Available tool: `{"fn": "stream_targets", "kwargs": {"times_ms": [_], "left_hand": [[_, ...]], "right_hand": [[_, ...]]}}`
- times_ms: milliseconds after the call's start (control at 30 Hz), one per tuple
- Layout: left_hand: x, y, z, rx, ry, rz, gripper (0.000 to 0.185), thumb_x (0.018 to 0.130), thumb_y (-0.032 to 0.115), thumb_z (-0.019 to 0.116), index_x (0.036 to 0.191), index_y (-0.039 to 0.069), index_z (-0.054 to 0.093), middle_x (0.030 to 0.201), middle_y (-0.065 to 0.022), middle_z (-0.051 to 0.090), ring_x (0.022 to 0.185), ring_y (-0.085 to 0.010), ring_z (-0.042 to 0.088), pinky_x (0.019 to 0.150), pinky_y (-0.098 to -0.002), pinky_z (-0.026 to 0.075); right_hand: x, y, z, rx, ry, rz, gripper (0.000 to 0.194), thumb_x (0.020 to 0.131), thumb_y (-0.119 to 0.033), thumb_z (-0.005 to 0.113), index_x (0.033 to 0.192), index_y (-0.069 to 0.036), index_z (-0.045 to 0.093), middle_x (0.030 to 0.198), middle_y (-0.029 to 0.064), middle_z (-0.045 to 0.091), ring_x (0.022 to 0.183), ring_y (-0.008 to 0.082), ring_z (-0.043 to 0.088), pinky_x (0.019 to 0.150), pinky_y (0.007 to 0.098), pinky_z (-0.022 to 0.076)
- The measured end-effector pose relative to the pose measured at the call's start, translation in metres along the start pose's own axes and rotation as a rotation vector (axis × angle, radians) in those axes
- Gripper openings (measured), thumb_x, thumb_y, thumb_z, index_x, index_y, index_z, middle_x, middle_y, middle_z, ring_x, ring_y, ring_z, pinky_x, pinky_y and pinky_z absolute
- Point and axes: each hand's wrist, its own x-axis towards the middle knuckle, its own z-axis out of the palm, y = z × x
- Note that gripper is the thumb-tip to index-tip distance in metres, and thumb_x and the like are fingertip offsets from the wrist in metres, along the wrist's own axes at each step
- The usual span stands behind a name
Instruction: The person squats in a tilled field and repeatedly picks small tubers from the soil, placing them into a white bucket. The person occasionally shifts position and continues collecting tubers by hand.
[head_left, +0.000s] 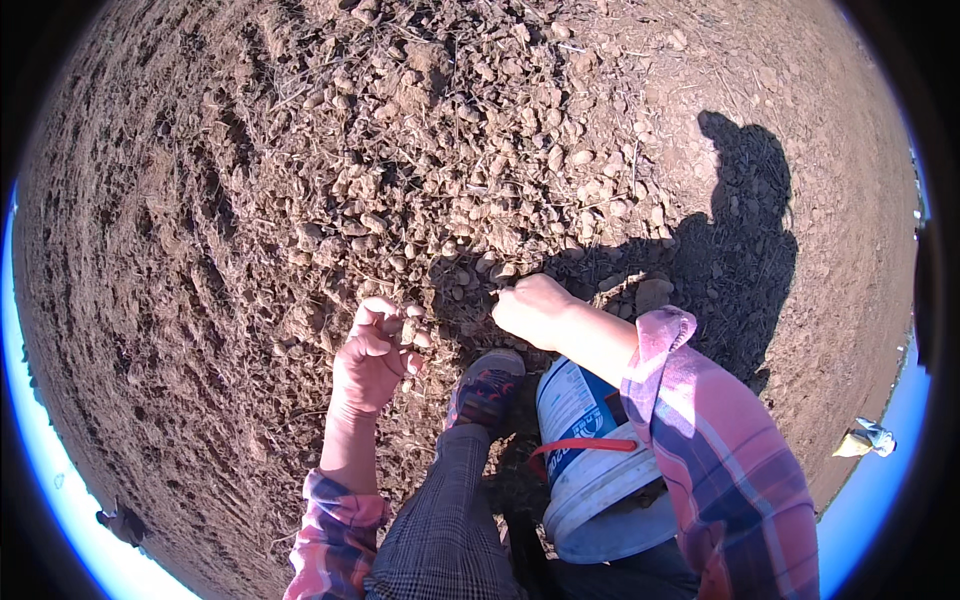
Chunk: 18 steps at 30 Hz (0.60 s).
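Note:
My left hand is cupped above the soil, its fingers curled around what look like pale brown peanut pods. My right hand reaches down to the ground, knuckles upward. Its fingertips are hidden, so whether it holds anything does not show. Many similar pods lie scattered among clods and dry plant bits in front of me. Under my right forearm, a white and blue plastic bucket with a red handle lies tilted, its mouth towards me. The inside is mostly shadowed.
My shoe stands on the soil between my left hand and the bucket. Rough, cloddy ground stretches left, smoother bare earth right. My shadow falls to the right. Other people are far off near the field's edges.

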Motion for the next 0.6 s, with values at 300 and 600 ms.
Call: {"fn": "stream_targets", "kwargs": {"times_ms": [300, 600], "left_hand": [[0.076, 0.053, 0.013, 2.036, 0.348, 0.783, 0.026, 0.08, 0.016, 0.068, 0.106, 0.018, 0.065, 0.087, -0.0029, 0.056, 0.073, -0.0172, 0.059, 0.061, -0.0301, 0.05], [0.064, 0.059, 0.027, 1.506, 0.218, 0.536, 0.023, 0.085, 0.025, 0.067, 0.093, 0.008, 0.054, 0.085, -0.0014, 0.055, 0.078, -0.0154, 0.057, 0.063, -0.0303, 0.046]], "right_hand": [[-0.028, 0.022, -0.011, 0.562, 0.189, -0.004, 0.015, 0.079, -0.008, 0.059, 0.092, -0.003, 0.055, 0.09, 0.013, 0.059, 0.078, 0.0225, 0.064, 0.068, 0.0381, 0.051], [-0.001, 0.019, -0.051, 0.434, 0.288, 0.252, 0.019, 0.089, -0.023, 0.057, 0.097, -0.006, 0.056, 0.082, 0.0164, 0.064, 0.073, 0.0301, 0.066, 0.066, 0.042, 0.0526]]}}
